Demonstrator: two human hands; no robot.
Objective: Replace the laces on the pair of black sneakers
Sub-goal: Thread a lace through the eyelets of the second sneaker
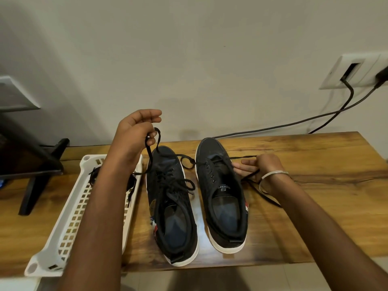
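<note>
My left hand [136, 131] pinches lace [190, 162] raised above left shoe [171, 204]. Right hand [262, 166] grips its other end beside right shoe [222, 194]. Basket [69, 219] at left on table [304, 206].

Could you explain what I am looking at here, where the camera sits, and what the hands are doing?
There is no machine here: a person wears one wide-angle camera on the head, looking forward and down, so both arms reach in from the bottom of the picture.

On the wooden table stand two black sneakers, toes toward the wall. The left sneaker is laced. The right sneaker has most eyelets empty, with a black lace crossing it near the toe.

The left hand is raised and pinches one end of that lace. The right hand rests beside the right sneaker with the other end at its fingers; how firmly it grips is hard to tell.

To the left lies a white slotted tray with more black laces in it. Cables run to a wall socket.
</note>
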